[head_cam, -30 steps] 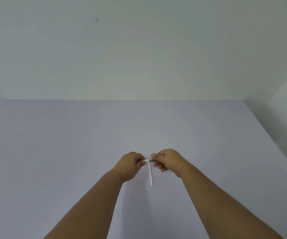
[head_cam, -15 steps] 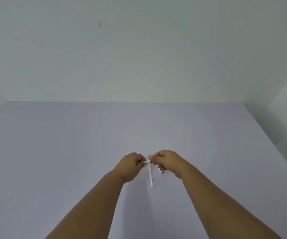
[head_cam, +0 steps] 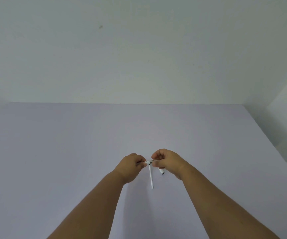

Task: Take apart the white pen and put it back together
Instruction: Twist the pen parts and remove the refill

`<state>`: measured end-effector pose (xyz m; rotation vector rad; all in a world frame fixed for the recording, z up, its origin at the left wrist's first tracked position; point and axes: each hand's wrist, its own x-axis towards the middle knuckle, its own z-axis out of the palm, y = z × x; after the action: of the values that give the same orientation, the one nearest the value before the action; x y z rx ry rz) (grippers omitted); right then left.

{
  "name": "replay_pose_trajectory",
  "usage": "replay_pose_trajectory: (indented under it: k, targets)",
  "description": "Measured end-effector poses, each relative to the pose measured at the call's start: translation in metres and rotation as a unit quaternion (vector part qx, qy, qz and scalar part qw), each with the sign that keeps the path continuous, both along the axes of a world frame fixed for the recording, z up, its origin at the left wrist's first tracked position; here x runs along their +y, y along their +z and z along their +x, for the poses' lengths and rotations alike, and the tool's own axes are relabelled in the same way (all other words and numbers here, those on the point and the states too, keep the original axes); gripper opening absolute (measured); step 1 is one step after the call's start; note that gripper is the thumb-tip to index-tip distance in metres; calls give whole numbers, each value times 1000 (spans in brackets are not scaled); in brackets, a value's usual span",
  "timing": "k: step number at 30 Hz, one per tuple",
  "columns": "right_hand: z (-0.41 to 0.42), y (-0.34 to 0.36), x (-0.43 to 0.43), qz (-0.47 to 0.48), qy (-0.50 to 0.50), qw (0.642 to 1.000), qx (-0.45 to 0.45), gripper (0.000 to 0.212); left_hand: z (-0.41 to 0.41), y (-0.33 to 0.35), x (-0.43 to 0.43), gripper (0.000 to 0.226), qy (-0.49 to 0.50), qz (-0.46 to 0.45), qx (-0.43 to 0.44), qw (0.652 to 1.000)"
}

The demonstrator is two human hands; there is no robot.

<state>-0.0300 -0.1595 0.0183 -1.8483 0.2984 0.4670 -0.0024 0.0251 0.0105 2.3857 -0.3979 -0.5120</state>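
My left hand and my right hand meet above the table, fingertips pinched on a short white pen part held level between them. A thin white tube, the pen's long piece, lies on the table just below the hands, pointing toward me. Another short white pen piece with a dark end lies on the table under my right hand, partly hidden by it. What each hand grips inside its fingers is mostly covered.
The pale lilac table stretches wide to the left and back. A plain white wall stands behind it. The table's right edge drops off toward a dark object at the far right.
The hands have lifted slightly, uncovering the short pen piece with the dark end under my right hand. The long white tube has stayed in place.
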Motion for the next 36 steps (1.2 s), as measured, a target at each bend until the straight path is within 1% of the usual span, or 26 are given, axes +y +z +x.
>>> replay_pose_trajectory:
  k: [3, 4, 6, 7, 8, 11, 12, 15, 19, 23, 27, 30, 31, 32, 33, 35, 36]
  targets:
    - [0, 1, 0, -15, -8, 1000, 21, 25, 0, 0, 0, 21, 3, -3, 3, 1000]
    - [0, 1, 0, -20, -10, 1000, 14, 20, 0, 0, 0, 21, 4, -2, 5, 1000]
    - [0, 0, 0, -18, -5, 1000, -7, 1, 0, 0, 0, 20, 8, -5, 9, 1000]
    - [0, -2, -1, -10, -1, 1000, -11, 11, 0, 0, 0, 20, 10, -8, 12, 1000]
    - [0, -2, -1, 4, -3, 1000, -4, 15, 0, 0, 0, 21, 12, -10, 14, 1000]
    - [-2, 0, -1, 23, -13, 999, 30, 18, 1, 2, -1, 21, 9, -7, 9, 1000]
    - [-1, -1, -1, 28, -25, 999, 26, 18, 1, 2, -1, 22, 7, -6, 8, 1000]
    - [-1, 1, -2, 58, -74, 995, -12, 6, 1, 5, -2, 22, 1, -10, 16, 1000]
    - [-3, 5, -4, 128, -116, 985, -25, 15, 0, 7, 0, 17, -11, -28, 44, 999]
    - [-2, 10, -3, 172, -156, 972, -25, 11, -3, 12, -1, 24, -27, -41, 80, 996]
    - [-1, 11, -1, 181, -172, 968, -19, 7, -4, 12, -2, 21, -22, -38, 100, 994]
    - [2, 12, -5, 209, -244, 946, -30, 11, -6, 8, 0, 18, -7, -37, 118, 992]
    - [4, 10, -8, 206, -273, 939, -33, 13, -6, 6, 1, 17, 0, -38, 125, 991]
    - [4, 7, -12, 182, -289, 939, -30, 15, -6, 3, 2, 16, 8, -41, 133, 990]
    - [4, 2, -16, 135, -285, 949, -21, 16, -7, 0, 2, 15, 14, -45, 141, 989]
    - [0, -11, -22, -21, -216, 976, 17, 15, -8, -6, 1, 16, 23, -51, 150, 987]
    - [-2, -18, -23, -101, -166, 980, 38, 14, -9, -10, -1, 16, 26, -54, 152, 987]
